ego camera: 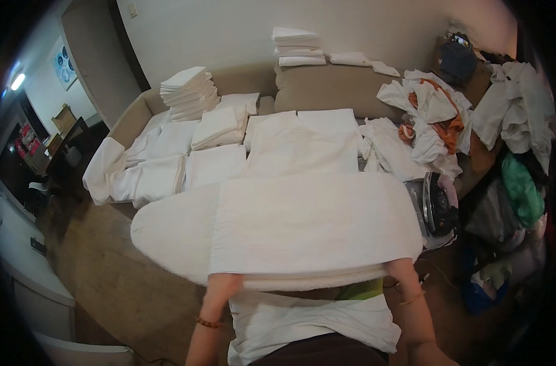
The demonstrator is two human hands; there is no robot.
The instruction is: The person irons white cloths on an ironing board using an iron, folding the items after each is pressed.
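A wide white cloth [301, 224] lies draped over a padded ironing board [172, 224], hanging past its far side. At the cloth's near left corner, my left hand [225, 284] holds the edge; its fingers are hidden beneath the fabric and the hand is slightly blurred. My right hand [400, 270] grips the near right corner, its fingers likewise covered. Another white cloth [305, 315] lies bunched below the board, against my body. To the right of the board, a clothes iron [436, 206] with a pinkish handle stands on its rest.
Behind the board, a beige sofa [337, 89] bears a tall folded white stack [188, 94] and more folded cloths [161, 180]. Another folded pile [298, 48] rests on its back. Crumpled white and orange fabric [426, 119] lies at right, near bags [520, 192]. A cable [438, 270] trails below the iron.
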